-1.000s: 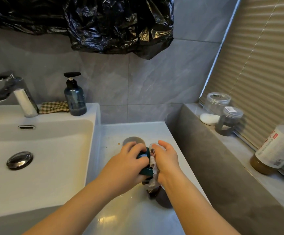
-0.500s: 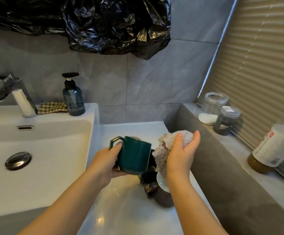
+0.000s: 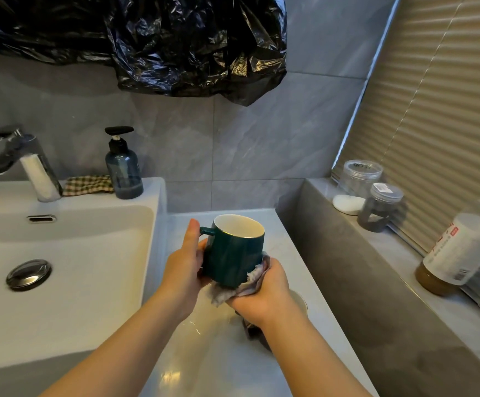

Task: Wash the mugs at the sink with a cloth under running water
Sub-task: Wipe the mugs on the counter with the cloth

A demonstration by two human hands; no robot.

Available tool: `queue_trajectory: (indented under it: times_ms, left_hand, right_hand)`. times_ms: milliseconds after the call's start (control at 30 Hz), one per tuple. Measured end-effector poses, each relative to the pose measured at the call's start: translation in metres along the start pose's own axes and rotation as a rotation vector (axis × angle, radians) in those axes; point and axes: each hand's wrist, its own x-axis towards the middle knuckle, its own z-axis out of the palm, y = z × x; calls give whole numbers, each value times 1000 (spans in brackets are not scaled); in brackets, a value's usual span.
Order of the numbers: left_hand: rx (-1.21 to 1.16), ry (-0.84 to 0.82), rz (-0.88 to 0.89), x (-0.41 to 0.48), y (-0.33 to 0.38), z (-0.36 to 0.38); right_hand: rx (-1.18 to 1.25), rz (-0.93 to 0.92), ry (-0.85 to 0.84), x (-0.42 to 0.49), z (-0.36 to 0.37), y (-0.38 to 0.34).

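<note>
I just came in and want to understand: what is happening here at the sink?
A person holds a green mug, mouth up, over the counter beside the sink. The left hand grips it near the handle. The right hand holds a cloth against the mug's lower side. No water shows at the tap.

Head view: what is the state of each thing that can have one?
green mug: mouth up, looks empty, gripped by the left hand.
cloth: bunched in the right hand, against the mug's base.
faucet: no water seen running.
soap bottle: upright on the sink rim.
small jar: lid on.
</note>
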Motion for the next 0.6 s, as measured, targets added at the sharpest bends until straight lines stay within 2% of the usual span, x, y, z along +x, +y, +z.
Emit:
queue_trajectory:
  times_ms: [133, 333, 433, 533, 600]
  left_hand:
    - [392, -2, 16, 13, 14, -10]
    - [795, -159, 12, 14, 43, -6]
    - [760, -176, -34, 22, 51, -2]
    - [510, -154, -114, 39, 57, -3]
    - [364, -89, -142, 55, 59, -6]
  right_hand:
    - [18, -33, 39, 10, -6, -7]
    - [-83, -173, 152, 28, -5, -26]
    - [-247, -203, 290, 36, 3, -31]
    - [-516, -385, 458, 51, 7, -43]
    - [-670, -492, 467, 63, 10, -56]
